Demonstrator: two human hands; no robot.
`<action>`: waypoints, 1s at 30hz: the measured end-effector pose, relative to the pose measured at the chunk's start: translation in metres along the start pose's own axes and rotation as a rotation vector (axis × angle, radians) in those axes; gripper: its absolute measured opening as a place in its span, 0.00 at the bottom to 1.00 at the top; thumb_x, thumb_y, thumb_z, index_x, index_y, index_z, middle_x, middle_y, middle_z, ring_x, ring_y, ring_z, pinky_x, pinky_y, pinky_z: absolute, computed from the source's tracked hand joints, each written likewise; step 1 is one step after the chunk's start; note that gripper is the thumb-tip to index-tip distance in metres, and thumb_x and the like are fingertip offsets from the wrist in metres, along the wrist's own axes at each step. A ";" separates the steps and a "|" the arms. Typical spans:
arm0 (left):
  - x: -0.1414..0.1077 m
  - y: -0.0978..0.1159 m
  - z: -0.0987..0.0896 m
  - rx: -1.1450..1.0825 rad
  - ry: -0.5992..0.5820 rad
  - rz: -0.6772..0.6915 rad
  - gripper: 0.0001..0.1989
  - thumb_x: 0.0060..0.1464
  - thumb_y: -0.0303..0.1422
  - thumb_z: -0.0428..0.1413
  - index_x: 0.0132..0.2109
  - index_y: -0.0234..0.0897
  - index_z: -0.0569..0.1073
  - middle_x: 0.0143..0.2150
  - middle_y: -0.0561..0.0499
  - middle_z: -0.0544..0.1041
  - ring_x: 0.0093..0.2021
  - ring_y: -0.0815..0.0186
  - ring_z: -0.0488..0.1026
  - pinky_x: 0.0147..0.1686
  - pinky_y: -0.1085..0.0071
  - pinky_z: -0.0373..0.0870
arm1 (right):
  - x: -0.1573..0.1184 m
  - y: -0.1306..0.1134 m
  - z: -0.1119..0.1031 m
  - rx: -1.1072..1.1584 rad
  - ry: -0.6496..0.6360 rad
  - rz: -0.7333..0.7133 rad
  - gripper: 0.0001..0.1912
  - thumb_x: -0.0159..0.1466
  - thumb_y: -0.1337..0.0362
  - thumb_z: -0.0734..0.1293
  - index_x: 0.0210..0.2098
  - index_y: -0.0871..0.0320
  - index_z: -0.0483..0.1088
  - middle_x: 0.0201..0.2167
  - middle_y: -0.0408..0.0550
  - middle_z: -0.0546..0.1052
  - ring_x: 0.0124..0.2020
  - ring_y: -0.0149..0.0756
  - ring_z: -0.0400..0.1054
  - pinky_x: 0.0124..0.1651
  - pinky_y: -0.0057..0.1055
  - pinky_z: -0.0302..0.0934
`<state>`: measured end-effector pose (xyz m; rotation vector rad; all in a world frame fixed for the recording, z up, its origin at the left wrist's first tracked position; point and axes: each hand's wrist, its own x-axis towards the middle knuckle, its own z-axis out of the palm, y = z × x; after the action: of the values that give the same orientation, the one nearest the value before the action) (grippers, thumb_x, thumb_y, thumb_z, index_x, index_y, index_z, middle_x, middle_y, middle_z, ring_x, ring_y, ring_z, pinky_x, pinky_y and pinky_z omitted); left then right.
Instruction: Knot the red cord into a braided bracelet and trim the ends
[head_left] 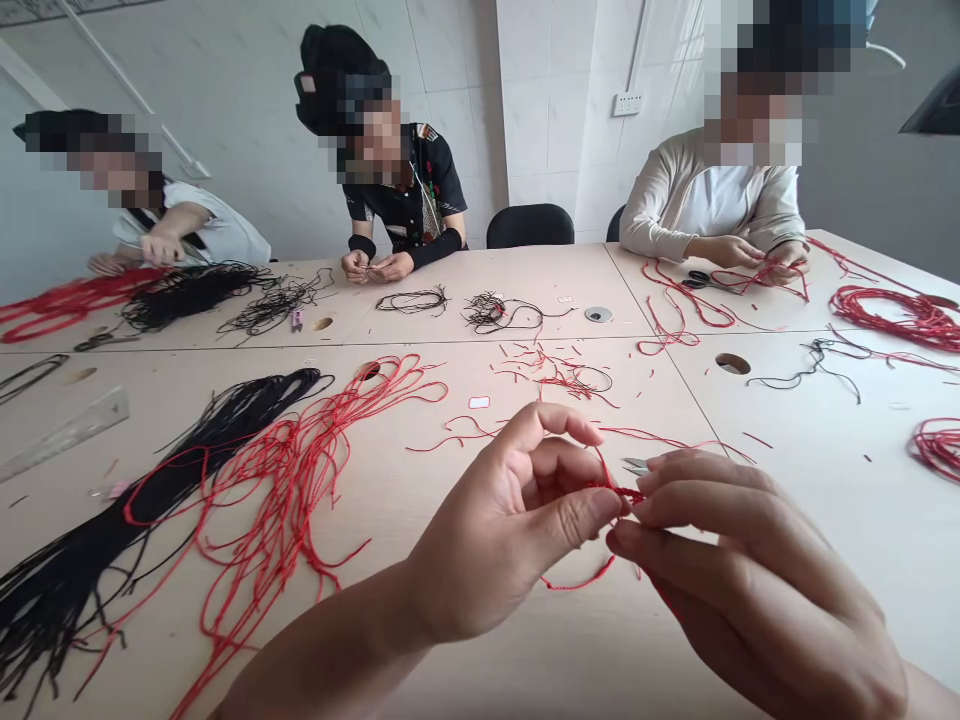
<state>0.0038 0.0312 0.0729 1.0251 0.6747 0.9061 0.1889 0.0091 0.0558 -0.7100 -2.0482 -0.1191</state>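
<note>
Between my two hands, above the table, is a red braided cord [631, 494]. My left hand [517, 530] pinches it between thumb and fingers, the index finger raised and curled with a strand running down from its tip. Closed on the cord's other side is my right hand [750, 560], thumb and fingertips pressed together close to the left thumb. Below the hands hangs a loop of red cord [581, 584]. Silvery scissor blades [636, 465] show behind the right fingers; their handles are hidden.
Bundles of black cord [202, 440] and red cord [281, 470] lie at left, near a clear ruler [64, 435]. Red scraps [555, 370] are scattered ahead. Coiled red cord [892, 310] lies at right. Three people sit across the table [465, 530], their hands on cords.
</note>
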 end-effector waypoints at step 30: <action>-0.006 -0.006 -0.002 0.504 0.121 0.325 0.08 0.60 0.28 0.61 0.43 0.43 0.70 0.33 0.60 0.77 0.33 0.77 0.73 0.34 0.83 0.68 | 0.006 -0.005 -0.007 0.080 -0.210 0.262 0.07 0.69 0.74 0.62 0.38 0.59 0.71 0.24 0.44 0.73 0.23 0.30 0.65 0.26 0.28 0.57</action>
<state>0.0015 0.0256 0.0674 1.5699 0.8789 1.1140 0.1886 0.0051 0.0655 -0.9668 -2.1222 0.1940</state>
